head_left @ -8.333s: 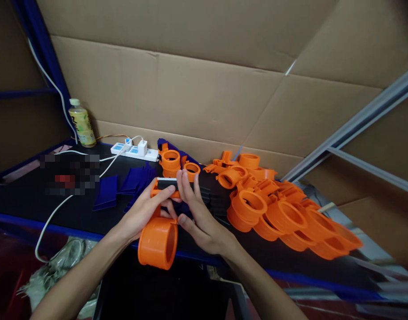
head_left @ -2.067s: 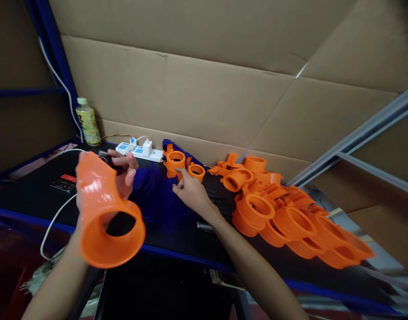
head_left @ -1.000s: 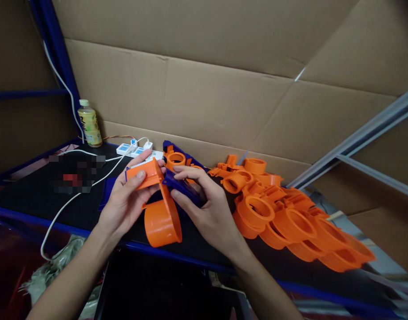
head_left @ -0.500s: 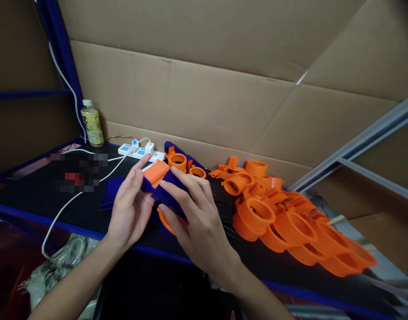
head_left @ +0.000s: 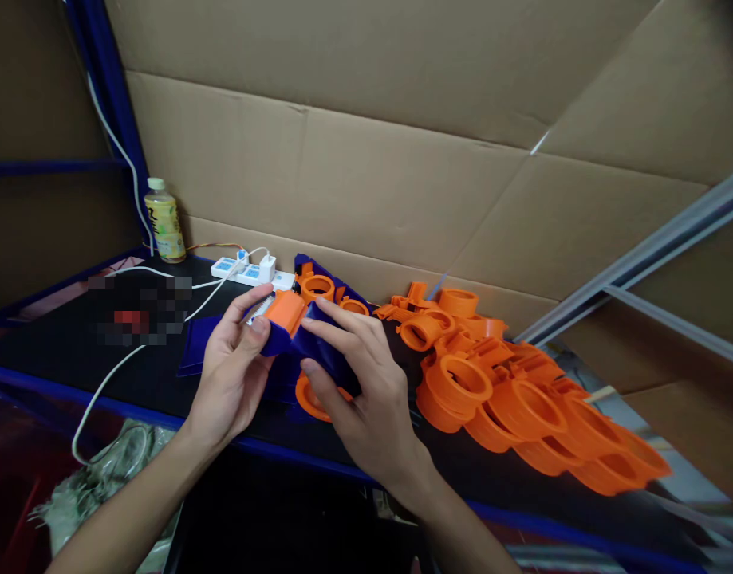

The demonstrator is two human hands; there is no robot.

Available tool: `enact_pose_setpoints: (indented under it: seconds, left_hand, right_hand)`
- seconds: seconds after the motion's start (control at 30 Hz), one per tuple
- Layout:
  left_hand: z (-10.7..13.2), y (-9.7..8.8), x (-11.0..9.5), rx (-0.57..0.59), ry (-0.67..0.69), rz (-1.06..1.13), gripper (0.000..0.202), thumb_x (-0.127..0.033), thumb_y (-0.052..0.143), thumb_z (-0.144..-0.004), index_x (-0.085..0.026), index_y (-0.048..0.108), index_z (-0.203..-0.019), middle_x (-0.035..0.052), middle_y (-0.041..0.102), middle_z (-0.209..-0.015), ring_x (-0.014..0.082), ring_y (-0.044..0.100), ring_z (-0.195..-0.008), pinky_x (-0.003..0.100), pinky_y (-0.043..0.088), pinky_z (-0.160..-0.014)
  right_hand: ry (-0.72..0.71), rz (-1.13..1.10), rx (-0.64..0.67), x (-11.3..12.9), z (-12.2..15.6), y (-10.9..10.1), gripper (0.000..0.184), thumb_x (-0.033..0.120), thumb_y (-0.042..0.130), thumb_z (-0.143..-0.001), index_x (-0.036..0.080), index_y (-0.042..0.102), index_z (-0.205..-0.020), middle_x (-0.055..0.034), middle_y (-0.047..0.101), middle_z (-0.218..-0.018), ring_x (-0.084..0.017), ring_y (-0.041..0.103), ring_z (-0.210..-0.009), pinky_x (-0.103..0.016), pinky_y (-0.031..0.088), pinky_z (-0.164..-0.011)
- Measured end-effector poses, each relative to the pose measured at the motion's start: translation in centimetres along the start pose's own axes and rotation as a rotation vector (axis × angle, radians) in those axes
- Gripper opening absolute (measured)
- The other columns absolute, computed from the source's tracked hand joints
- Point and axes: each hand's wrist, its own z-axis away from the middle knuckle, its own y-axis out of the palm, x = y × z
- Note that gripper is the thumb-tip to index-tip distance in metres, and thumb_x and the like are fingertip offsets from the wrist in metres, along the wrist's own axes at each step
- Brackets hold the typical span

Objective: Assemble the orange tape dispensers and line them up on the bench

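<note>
In the middle of the frame, the left hand point(head_left: 231, 383) pinches the orange plastic holder point(head_left: 287, 309) near its white teeth point(head_left: 261, 310); the right hand point(head_left: 366, 383) squeezes the shiny dark-blue plastic piece point(head_left: 325, 351) against it. Probably light, stiff, slippery: hold the sides.

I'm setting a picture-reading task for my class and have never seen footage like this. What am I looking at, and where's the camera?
There is no machine here: a person's bare left hand and right hand do the work. One camera, worn on that person's head, takes every picture, looking forward and down. The left hand holds an orange plastic part with a white toothed strip, perhaps a tape dispenser frame. The right hand is on a dark blue plate beside it; whether they are joined, I cannot tell. On the black tabletop lie piled orange ring-shaped parts, other blue plates and a white power strip; a yellow-labelled bottle stands back left.
</note>
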Motion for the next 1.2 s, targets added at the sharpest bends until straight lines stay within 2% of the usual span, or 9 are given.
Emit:
enact_pose_setpoints:
  seconds: [0.17, 0.37, 0.53, 0.7, 0.83, 0.93, 1.07, 1.2]
  left_hand:
    - [0.1, -0.1, -0.1, 0.004, -0.017, -0.017, 0.037, -0.035, 0.074, -0.09, -0.024, 0.065, -0.124, 0.0083, 0.073, -0.123, 0.0187, 0.073, -0.1, 0.023, 0.058, -0.077]
    - [0.2, -0.1, -0.1, -0.008, -0.024, -0.04, 0.041, -0.036, 0.075, -0.088, -0.025, 0.063, -0.126, 0.0081, 0.073, -0.119, 0.0185, 0.073, -0.095, 0.026, 0.057, -0.079]
    - [0.3, -0.1, -0.2, 0.009, -0.01, -0.042, 0.039, -0.035, 0.077, -0.087, -0.025, 0.064, -0.122, 0.0078, 0.072, -0.118, 0.0188, 0.072, -0.096, 0.026, 0.056, -0.082]
    - [0.7, -0.1, -0.4, 0.098, 0.09, -0.097, 0.048, -0.037, 0.084, -0.078, -0.025, 0.065, -0.121, 0.0085, 0.069, -0.117, 0.0251, 0.067, -0.109, 0.034, 0.056, -0.094]
    - [1.3, 0.1, -0.7, 0.205, 0.214, -0.178, 0.058, -0.033, 0.093, -0.065, -0.024, 0.067, -0.116, 0.0096, 0.066, -0.121, 0.027, 0.063, -0.114, 0.036, 0.055, -0.098]
    - [1.7, 0.2, -0.8, 0.323, 0.247, -0.178, 0.06, -0.026, 0.095, -0.062, -0.026, 0.066, -0.115, 0.0103, 0.065, -0.121, 0.029, 0.061, -0.117, 0.042, 0.056, -0.098]
    - [1.6, -0.1, -0.9, 0.461, 0.265, -0.166, 0.064, -0.024, 0.097, -0.058, -0.027, 0.064, -0.113, 0.0117, 0.065, -0.118, 0.0322, 0.061, -0.116, 0.05, 0.058, -0.095]
    - [1.4, -0.5, -0.8, 0.526, 0.282, -0.152, 0.069, -0.026, 0.098, -0.057, -0.029, 0.062, -0.116, 0.0107, 0.065, -0.116, 0.0317, 0.062, -0.115, 0.057, 0.053, -0.103]
  right_hand:
    - [0.022, -0.039, -0.012, 0.2, 0.0, -0.1, 0.036, 0.022, 0.066, -0.094, 0.03, 0.062, -0.129, -0.0065, 0.061, -0.143, -0.026, 0.056, -0.131, -0.051, 0.044, -0.11]
    - [0.039, -0.095, -0.019, -0.2, 0.0, 0.1, 0.036, 0.019, 0.067, -0.093, 0.028, 0.064, -0.127, -0.0067, 0.063, -0.14, -0.024, 0.057, -0.13, -0.048, 0.042, -0.113]
    - [0.074, -0.151, -0.012, -0.1, 0.0, -0.6, 0.035, 0.02, 0.069, -0.092, 0.029, 0.066, -0.126, -0.0058, 0.063, -0.14, -0.025, 0.058, -0.13, -0.048, 0.042, -0.113]
    - [0.25, -0.362, 0.066, 0.0, 0.4, -2.0, 0.042, 0.028, 0.081, -0.082, 0.029, 0.068, -0.121, -0.0062, 0.065, -0.134, -0.027, 0.059, -0.128, -0.047, 0.046, -0.11]
    - [0.394, -0.622, -0.021, -0.9, 1.0, -1.9, 0.036, 0.031, 0.086, -0.076, 0.028, 0.07, -0.108, -0.003, 0.071, -0.111, -0.022, 0.066, -0.11, -0.038, 0.054, -0.099]
    - [0.5, -0.766, -0.082, -1.6, 1.3, -1.5, 0.028, 0.031, 0.087, -0.073, 0.026, 0.072, -0.096, -0.0006, 0.071, -0.097, -0.017, 0.068, -0.094, -0.032, 0.057, -0.088]
    - [0.597, -0.849, -0.092, -1.6, 1.5, -1.5, 0.026, 0.032, 0.091, -0.066, 0.023, 0.07, -0.08, -0.0007, 0.07, -0.089, -0.017, 0.066, -0.087, -0.03, 0.057, -0.082]
    - [0.662, -0.946, -0.084, -0.8, 1.6, -1.7, 0.025, 0.027, 0.091, -0.066, 0.022, 0.067, -0.072, 0.0007, 0.068, -0.084, -0.015, 0.064, -0.081, -0.028, 0.055, -0.079]
